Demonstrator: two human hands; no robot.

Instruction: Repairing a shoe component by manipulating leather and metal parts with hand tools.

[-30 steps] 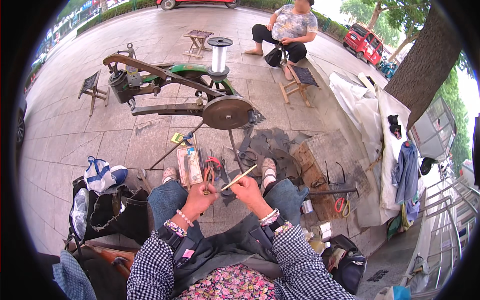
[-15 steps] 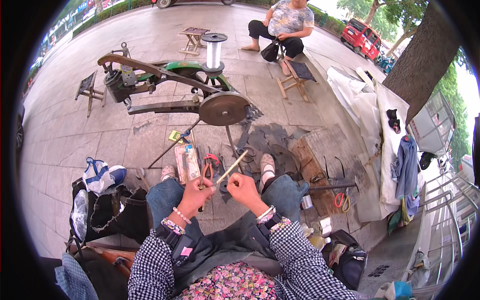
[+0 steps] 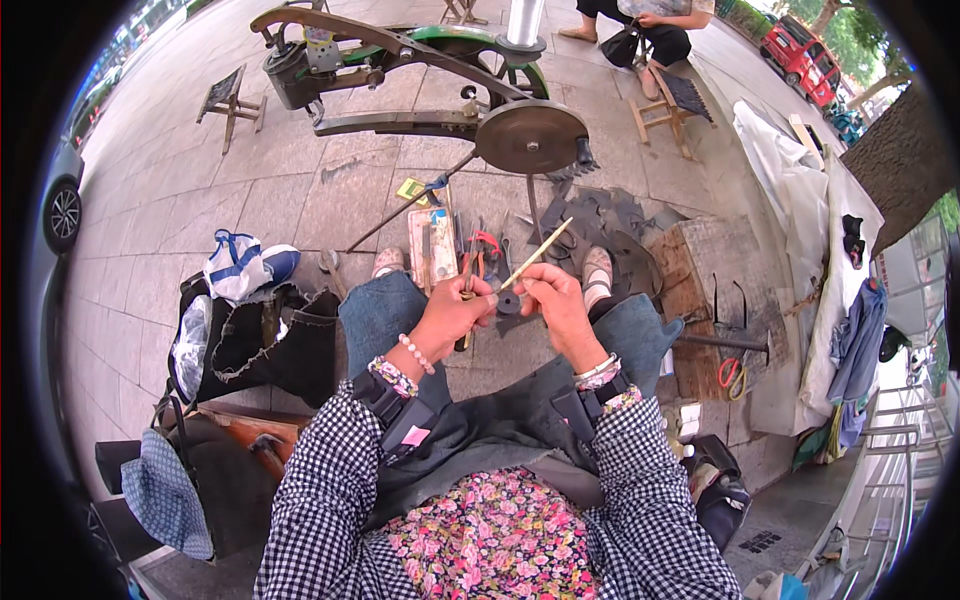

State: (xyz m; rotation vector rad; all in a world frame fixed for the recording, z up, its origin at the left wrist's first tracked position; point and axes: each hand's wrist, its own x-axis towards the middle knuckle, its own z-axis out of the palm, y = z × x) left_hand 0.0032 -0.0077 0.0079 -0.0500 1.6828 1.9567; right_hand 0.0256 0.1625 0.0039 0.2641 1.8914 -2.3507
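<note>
My left hand (image 3: pixel 455 312) is closed, with the lower end of a thin pale stick (image 3: pixel 540 252) at its fingertips. A metal tool like pliers (image 3: pixel 468 282) also passes through that hand, its jaws and handle partly hidden by the fingers. Opposite it, my right hand (image 3: pixel 556 303) is pinched closed near the stick's lower end; what its fingers hold is too small to make out. Between the fingertips shows a small dark disc with a central hole (image 3: pixel 509 302); I cannot tell which hand touches it. Both hands are above my lap.
A hand-cranked sewing machine (image 3: pixel 430 120) with a big wheel stands ahead. Beneath lie a tool tray (image 3: pixel 432 250), red-handled tools (image 3: pixel 485 243) and black scraps (image 3: pixel 625 235). To the right are a wooden board (image 3: pixel 690 285) and scissors (image 3: pixel 732 376); bags (image 3: pixel 250 265) lie left. Someone sits beyond.
The view has tipped downward and shifted left. My hands have drawn closer together, the right now by the stick's lower end. The dark disc now shows between them.
</note>
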